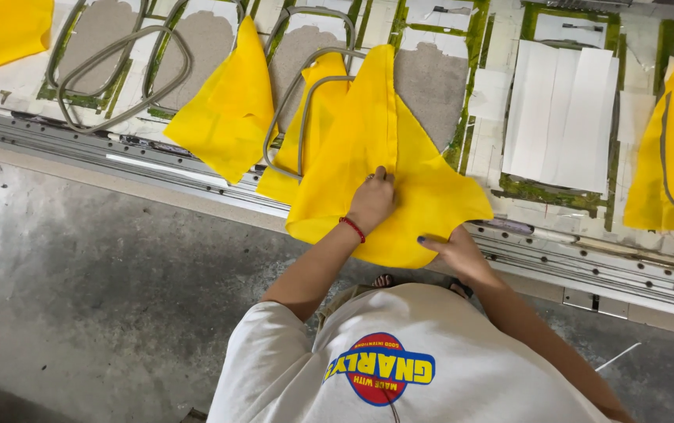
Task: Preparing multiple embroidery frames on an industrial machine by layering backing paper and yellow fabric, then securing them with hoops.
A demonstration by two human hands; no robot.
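Grey cord loops [306,102] beside yellow fabric [423,188]

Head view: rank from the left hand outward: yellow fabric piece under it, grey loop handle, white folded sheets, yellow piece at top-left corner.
1. Yellow fabric piece, under the left hand.
2. Grey loop handle, just up-left.
3. White folded sheets, to the right.
4. Corner yellow piece, far top-left.

Bright yellow fabric piece [368,149], grey looped strap [306,86], red wristband [353,229], white T-shirt [290,368] with red-blue-yellow print.
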